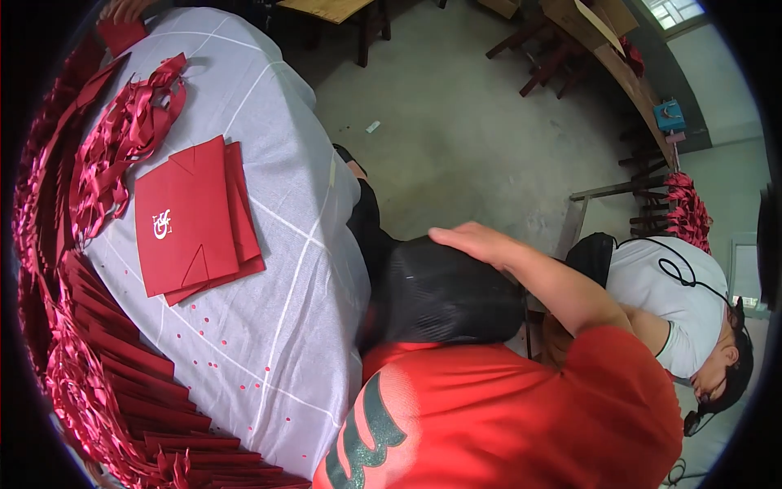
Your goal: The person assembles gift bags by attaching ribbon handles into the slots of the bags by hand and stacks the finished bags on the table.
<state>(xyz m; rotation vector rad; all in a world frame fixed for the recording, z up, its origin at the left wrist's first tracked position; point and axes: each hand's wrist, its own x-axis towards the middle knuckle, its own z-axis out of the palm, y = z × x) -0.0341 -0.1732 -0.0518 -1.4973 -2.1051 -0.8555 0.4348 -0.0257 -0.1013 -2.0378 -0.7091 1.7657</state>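
Note:
My right hand (476, 243) lies on a black, textured shape (456, 297) that looks like my own clothed thigh. Its visible fingers are stretched out, and nothing shows in them. The bare forearm runs back to a red sleeve. My left hand is out of sight. To the left, a few flat red paper bags (191, 216) lie stacked on a table with a pale checked cloth (301, 269). The top one has a white printed mark. Beside them is a loose bundle of shiny red ribbons (122, 143).
Rows of folded red bags (138, 367) with ribbons line the table's left side, near scattered red dots (216, 342). Another person's hand (122, 10) touches red paper at the far left. A person in a white shirt (660, 285) bends at the right. Wooden stools (554, 61) stand beyond.

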